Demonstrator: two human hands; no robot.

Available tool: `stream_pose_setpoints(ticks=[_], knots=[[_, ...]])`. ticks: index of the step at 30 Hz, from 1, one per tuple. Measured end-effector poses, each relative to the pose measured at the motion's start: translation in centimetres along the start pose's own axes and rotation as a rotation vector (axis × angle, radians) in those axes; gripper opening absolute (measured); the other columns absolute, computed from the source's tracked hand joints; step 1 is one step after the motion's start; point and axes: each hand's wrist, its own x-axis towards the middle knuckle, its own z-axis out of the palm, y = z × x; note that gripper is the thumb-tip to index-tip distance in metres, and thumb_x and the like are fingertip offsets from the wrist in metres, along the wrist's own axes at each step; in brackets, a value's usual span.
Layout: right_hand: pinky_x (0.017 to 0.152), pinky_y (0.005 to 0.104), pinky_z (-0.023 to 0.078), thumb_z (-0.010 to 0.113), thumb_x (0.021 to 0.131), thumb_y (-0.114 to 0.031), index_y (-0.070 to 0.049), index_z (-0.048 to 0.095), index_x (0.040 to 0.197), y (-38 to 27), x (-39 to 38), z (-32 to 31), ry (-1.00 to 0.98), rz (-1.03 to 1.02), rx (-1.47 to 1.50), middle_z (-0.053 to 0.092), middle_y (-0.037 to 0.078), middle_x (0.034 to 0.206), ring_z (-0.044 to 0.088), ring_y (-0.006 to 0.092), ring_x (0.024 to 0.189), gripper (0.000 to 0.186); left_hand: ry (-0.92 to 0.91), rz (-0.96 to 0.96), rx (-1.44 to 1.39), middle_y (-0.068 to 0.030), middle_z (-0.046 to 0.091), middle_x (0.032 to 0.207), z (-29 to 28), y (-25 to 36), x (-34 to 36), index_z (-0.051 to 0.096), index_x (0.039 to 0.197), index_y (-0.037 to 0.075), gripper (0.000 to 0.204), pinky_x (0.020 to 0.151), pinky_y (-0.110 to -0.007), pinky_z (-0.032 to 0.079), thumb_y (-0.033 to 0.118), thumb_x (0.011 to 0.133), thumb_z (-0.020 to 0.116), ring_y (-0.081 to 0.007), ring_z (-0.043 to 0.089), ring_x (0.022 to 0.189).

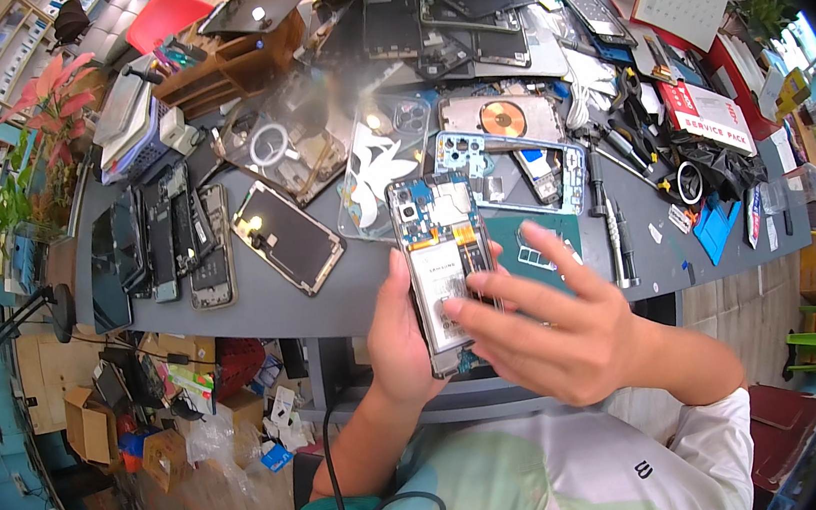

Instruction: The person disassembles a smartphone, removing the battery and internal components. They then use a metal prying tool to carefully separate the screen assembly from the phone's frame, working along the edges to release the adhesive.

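An opened phone with blue circuit board, white battery and orange ribbon is upright in my left hand, which grips it along its sides. My right hand is over its lower half, fingers spread, with fingertips on or just above the battery. Behind the phone lie a blue phone frame, a clear case with white pieces and a small green mat.
The grey desk holds loose phone bodies, a detached back panel, screwdrivers and pliers, a red box, a wooden organiser and stacked dark parts. A black cable hangs below the front edge.
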Motion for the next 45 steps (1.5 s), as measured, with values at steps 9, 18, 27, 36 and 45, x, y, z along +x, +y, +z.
stream_pose_setpoints(ticks=[9, 18, 27, 36, 45], knots=[[0.114, 0.0572, 0.048, 0.088, 0.086, -0.007, -0.003, 0.077, 0.112, 4.4, 1.2, 0.4, 0.142, 0.39, 0.236, 0.068, 0.017, 0.143, 0.063, 0.042, 0.131, 0.029, -0.058, -0.014, -0.008, -0.0273, 0.063, 0.15, -0.7, 0.1, -0.5, 0.041, 0.164, -0.002, 0.069, 0.106, -0.066, 0.061, 0.05, 0.12, 0.027, -0.0437, 0.071, 0.128], [0.116, 0.0595, 0.049, 0.091, 0.081, -0.007, -0.005, 0.08, 0.104, 3.9, 1.4, 0.2, 0.158, 0.352, 0.093, 0.071, 0.017, 0.141, 0.065, 0.0421, 0.131, 0.025, -0.006, -0.017, 0.019, -0.0278, 0.063, 0.15, 0.2, 0.1, -0.6, 0.04, 0.163, -0.004, 0.069, 0.106, -0.065, 0.062, 0.049, 0.12, 0.027, -0.0435, 0.071, 0.129], [0.113, 0.0623, 0.05, 0.087, 0.078, -0.007, -0.003, 0.079, 0.098, 3.4, 1.7, 0.1, 0.156, 0.313, -0.004, 0.071, 0.014, 0.139, 0.067, 0.0384, 0.127, 0.022, -0.076, -0.018, 0.026, -0.0219, 0.06, 0.152, -0.1, 0.1, -0.6, 0.036, 0.166, 0.004, 0.063, 0.109, -0.058, 0.061, 0.049, 0.121, 0.028, -0.0358, 0.068, 0.133], [0.111, 0.0566, 0.05, 0.089, 0.077, -0.007, -0.004, 0.077, 0.094, 3.3, 2.1, 0.1, 0.166, 0.388, 0.093, 0.071, 0.014, 0.137, 0.065, 0.0396, 0.128, 0.021, -0.04, -0.025, 0.083, -0.0239, 0.061, 0.15, 0.1, -0.1, -0.9, 0.037, 0.165, 0.0, 0.068, 0.108, -0.058, 0.062, 0.052, 0.121, 0.027, -0.0369, 0.069, 0.133], [0.118, 0.0506, 0.045, 0.09, 0.084, -0.013, -0.006, 0.075, 0.09, 6.0, 3.0, -1.3, -0.059, 0.574, 0.412, 0.062, 0.015, 0.148, 0.055, 0.0403, 0.143, 0.017, -0.047, -0.02, 0.111, -0.0282, 0.069, 0.134, 0.0, -0.3, -0.3, 0.046, 0.158, -0.006, 0.073, 0.103, -0.057, 0.065, 0.053, 0.12, 0.026, -0.0379, 0.073, 0.123]])
